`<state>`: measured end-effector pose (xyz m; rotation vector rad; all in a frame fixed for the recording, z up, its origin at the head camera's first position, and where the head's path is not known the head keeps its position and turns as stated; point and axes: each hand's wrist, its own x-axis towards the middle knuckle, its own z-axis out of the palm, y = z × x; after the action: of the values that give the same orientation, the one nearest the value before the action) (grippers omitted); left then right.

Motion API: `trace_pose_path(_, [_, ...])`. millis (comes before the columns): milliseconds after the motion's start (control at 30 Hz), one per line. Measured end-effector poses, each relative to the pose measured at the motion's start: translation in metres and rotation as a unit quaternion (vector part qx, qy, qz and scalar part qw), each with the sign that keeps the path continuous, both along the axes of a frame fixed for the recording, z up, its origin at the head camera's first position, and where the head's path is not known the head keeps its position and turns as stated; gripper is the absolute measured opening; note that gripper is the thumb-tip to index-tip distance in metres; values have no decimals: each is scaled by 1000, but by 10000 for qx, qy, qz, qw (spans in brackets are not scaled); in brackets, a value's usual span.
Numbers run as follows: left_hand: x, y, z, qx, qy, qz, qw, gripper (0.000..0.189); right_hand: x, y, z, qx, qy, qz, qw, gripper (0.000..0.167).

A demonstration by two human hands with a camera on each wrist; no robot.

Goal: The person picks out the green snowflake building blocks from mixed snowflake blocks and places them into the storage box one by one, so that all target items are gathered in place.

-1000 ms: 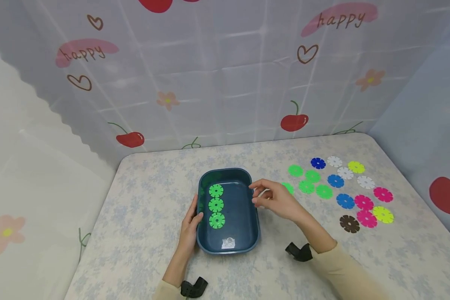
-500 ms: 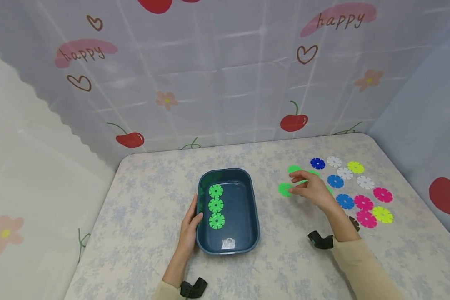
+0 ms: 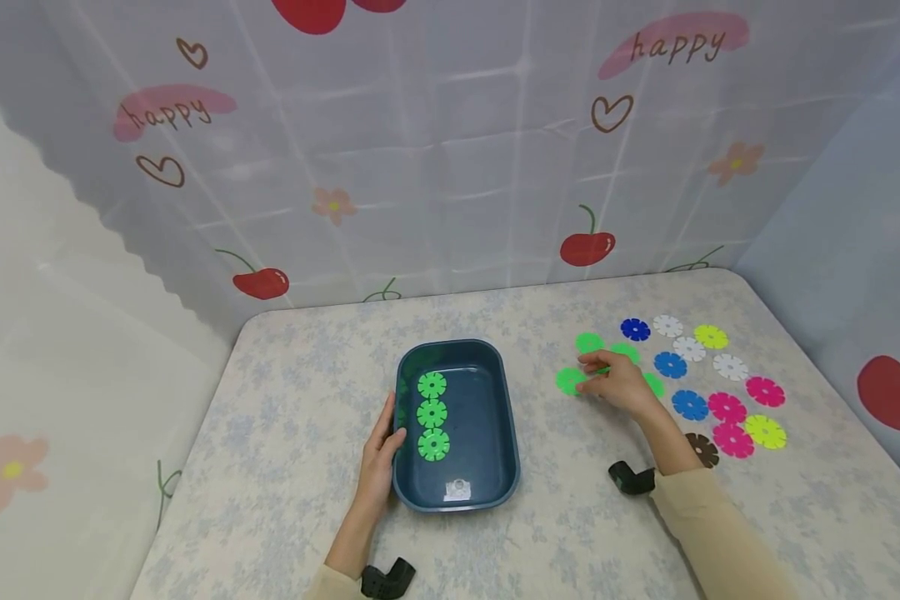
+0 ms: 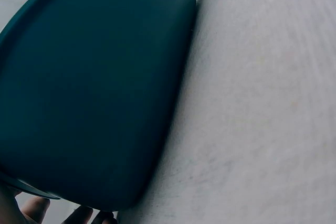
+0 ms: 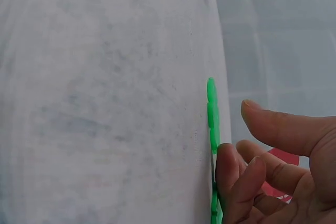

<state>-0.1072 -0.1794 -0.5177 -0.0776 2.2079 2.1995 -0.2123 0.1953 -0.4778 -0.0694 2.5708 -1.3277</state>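
Note:
My left hand [image 3: 378, 467] grips the left wall of a dark blue plastic tray [image 3: 501, 493], thumb over the rim and fingers along its outside. Inside, three green notched snowflake discs [image 3: 432, 413] lie in a row along the left side. My right hand [image 3: 617, 382] hovers over a group of green discs [image 3: 589, 342] on the table, thumb and fingers apart. In the right wrist view the fingertips [image 5: 227, 156] hang close by the edge-on green discs [image 5: 213, 124]; nothing is held. The hand hides part of the group.
Right of the green discs lie loose discs: blue [image 3: 671, 364], white [image 3: 731, 367], yellow [image 3: 766, 432], pink [image 3: 733, 439] and a partly covered brown one [image 3: 702, 450]. A patterned curtain [image 3: 450, 167] hangs behind the table [image 3: 285, 417].
My right hand has moved from the tray's right rim, rightward to the green discs, and then shifted slightly there. The left hand and the tray have stayed in place.

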Motion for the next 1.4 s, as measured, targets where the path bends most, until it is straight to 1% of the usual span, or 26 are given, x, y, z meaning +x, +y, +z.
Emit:
trace_pose_path(133, [1,1,0,24,-17,-24,10000,58,-1,0,-4,135,-12,-42,9999,57])
trace_pose_path(333, [1,1,0,1,-27,-23,10000,58,1,0,-9,121,-57,-73,9999,58])
trace_pose_path(500, [1,0,1,-8,8,-14,10000,57,1,-1,-14,148,124,-65,9998,55])
trace_pose_path(667, [1,0,1,14,37,-31,10000,57,1,-3,-17,397,356,-60,9986,51])
trace_pose_path(1033, [0,-1,-1,27,36,-43,10000,57,0,-8,-16,741,470,-104,9961,47])
trace_pose_path(1200, [0,0,0,11,17,-34,10000,56,-1,-11,-16,825,582,-173,9947,45])
trace_pose_path(1400, [1,0,1,54,3,-16,10000,57,-1,-13,-16,907,544,-325,9939,44])
